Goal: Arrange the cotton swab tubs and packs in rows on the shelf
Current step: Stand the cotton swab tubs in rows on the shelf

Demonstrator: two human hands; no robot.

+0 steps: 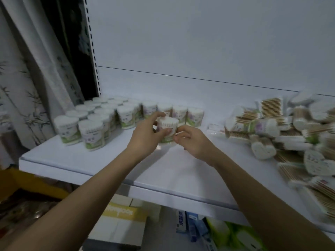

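On the white shelf (112, 160), my left hand (145, 136) grips a round cotton swab tub (167, 127) from its left side, thumb across the front. My right hand (190, 140) holds the same tub from the right with curled fingers. The tub stands upright near the shelf's middle, just in front of a back row of tubs (179, 114). Several rows of white-lidded tubs with green labels (90, 122) stand at the left. A loose pile of swab tubs and packs (282, 134) lies on the right.
A small clear pack (215, 128) lies between the rows and the pile. A curtain (36, 78) hangs at the left beside the slotted shelf upright (92, 51). Below the shelf sit cardboard boxes (119, 220) and green packages (233, 236).
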